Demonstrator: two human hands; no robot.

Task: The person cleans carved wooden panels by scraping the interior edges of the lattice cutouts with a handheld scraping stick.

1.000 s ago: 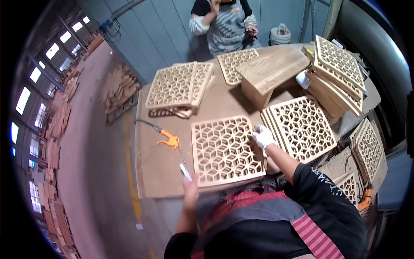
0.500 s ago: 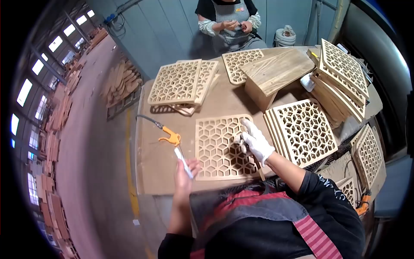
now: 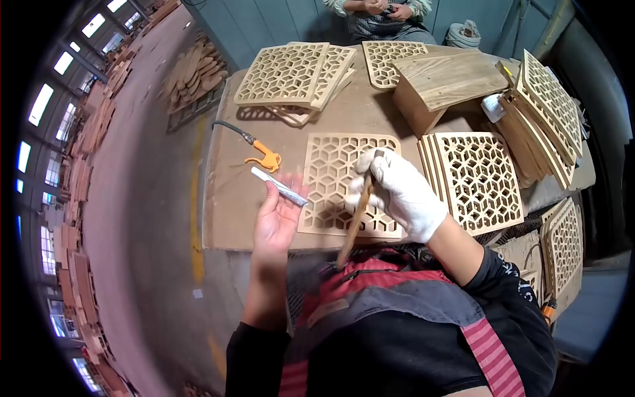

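Steady work calls for the right hand (image 3: 409, 197) closed firmly round the wooden stick (image 3: 357, 221) above the lattice panel (image 3: 333, 175), and the left hand (image 3: 274, 223), beside that panel, lightly pinching the white strip (image 3: 279, 186).

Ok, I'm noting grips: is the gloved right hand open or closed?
Closed: the right hand has its fingers bent around a wooden stick, which slants below it.

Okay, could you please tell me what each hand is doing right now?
Left hand: holding a slim white object, fingers loosely spread.
Right hand, gloved: closed on a brown stick.
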